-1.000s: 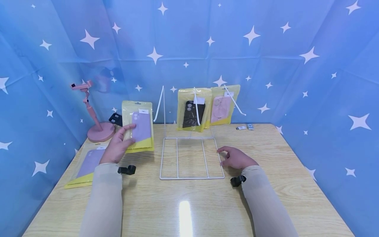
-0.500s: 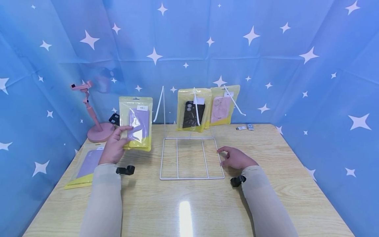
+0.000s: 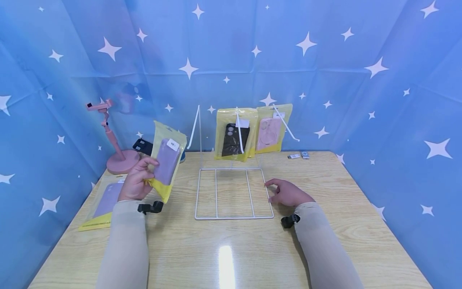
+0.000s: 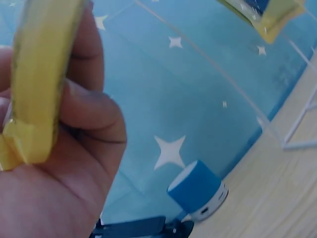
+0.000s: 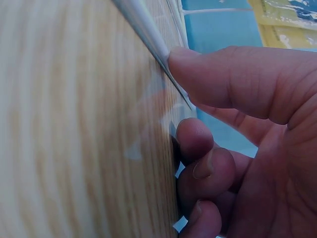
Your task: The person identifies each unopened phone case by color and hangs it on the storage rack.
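My left hand (image 3: 136, 180) pinches the lower left edge of a bagged purple phone case (image 3: 167, 160), held tilted above the table left of the white wire rack (image 3: 234, 218). In the left wrist view the bag's yellow bottom (image 4: 39, 94) shows edge-on between thumb and fingers. At the rack's right side, my right hand (image 3: 288, 192) holds the base wire with thumb and index finger; the right wrist view shows the thumb (image 5: 198, 79) against the wire. A bagged black phone case (image 3: 231, 140) and a bagged pink phone case (image 3: 268, 128) hang on the rack's middle and right hooks.
Another bagged purple case (image 3: 108, 200) lies at the table's left. Behind it stand a pink phone stand (image 3: 122, 160) and a black phone case (image 3: 143, 147). A blue cylinder (image 4: 195, 188) is near the back edge. Two small gadgets (image 3: 298, 155) lie at the back right.
The left hand has turned the bagged purple case from facing front to a slanted angle, its bottom swinging lower. The right hand and the rack have not moved.
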Tool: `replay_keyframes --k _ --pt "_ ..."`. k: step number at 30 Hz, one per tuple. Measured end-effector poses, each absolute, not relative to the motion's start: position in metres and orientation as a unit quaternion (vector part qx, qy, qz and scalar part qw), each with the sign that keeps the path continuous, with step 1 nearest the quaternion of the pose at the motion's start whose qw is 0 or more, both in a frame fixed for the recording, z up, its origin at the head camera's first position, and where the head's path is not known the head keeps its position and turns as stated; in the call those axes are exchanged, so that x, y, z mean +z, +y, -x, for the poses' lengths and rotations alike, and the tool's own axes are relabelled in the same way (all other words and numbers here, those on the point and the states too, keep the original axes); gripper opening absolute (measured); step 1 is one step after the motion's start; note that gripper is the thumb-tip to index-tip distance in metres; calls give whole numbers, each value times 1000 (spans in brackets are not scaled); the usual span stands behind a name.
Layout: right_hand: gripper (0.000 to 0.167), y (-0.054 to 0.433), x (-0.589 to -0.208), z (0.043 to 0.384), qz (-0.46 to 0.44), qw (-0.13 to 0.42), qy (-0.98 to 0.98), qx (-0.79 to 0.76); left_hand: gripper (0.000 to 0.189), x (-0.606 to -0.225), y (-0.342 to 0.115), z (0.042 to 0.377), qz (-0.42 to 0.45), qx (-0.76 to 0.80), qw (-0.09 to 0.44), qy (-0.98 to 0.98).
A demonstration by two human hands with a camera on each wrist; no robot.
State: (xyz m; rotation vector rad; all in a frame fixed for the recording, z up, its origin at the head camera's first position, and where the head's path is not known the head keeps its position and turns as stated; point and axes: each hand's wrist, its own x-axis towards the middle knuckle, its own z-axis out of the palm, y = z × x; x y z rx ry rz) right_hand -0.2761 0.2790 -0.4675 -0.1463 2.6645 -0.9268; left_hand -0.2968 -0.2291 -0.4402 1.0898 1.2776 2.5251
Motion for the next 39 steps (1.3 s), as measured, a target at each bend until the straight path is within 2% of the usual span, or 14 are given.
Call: replay_keyframes --k 8,13,39 --pt "58 279 -468 277 50 156 932 -322 77 -428 -221 295 -454 815 118 341" --pt "58 279 -468 277 51 155 933 -322 73 -418 -215 291 -492 777 149 362" --pt "57 280 -469 277 53 157 934 -318 77 -408 -214 282 -482 744 171 431"
